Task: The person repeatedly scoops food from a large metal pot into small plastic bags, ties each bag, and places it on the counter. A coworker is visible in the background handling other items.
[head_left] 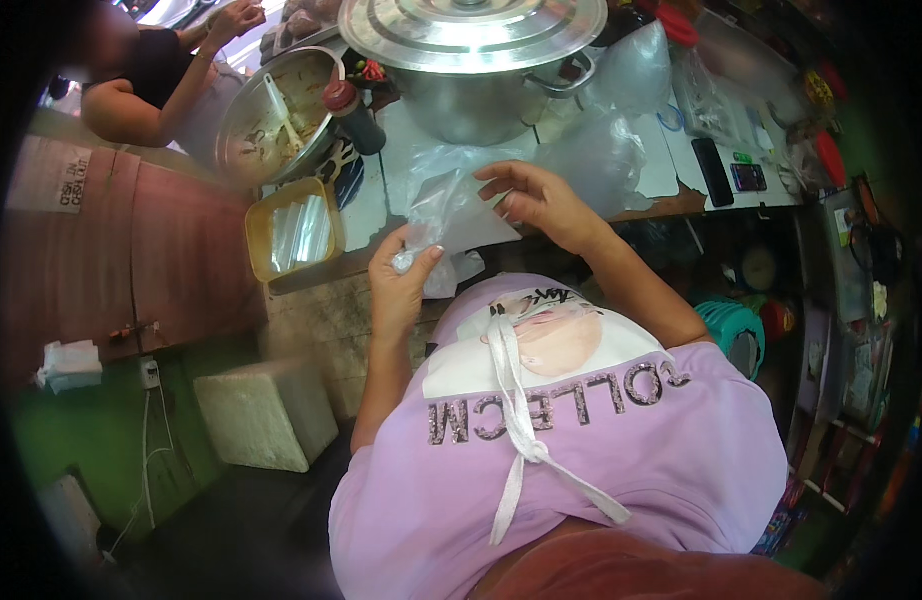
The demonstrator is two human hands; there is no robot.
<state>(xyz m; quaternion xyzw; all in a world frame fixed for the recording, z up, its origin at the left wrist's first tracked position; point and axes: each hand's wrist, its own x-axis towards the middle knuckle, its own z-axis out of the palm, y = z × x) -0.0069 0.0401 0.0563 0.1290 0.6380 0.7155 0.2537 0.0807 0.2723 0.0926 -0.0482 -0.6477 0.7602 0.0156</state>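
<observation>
My left hand [401, 282] grips the bunched lower end of a clear plastic bag [449, 212]. My right hand [541, 200] pinches the same bag's upper edge with its fingers, close over the counter's near edge. The bag hangs stretched between both hands, in front of my lilac shirt. A big steel pot [476, 95] with a wide lid stands just beyond the hands.
A yellow box [293, 235] holding clear bags sits at the counter edge left of my hands. Behind it lie a metal bowl [271, 115] with a spoon and a dark bottle [356, 115]. More clear bags [601, 150] and two phones [731, 172] lie right. Another person's arm [156, 105] rests upper left.
</observation>
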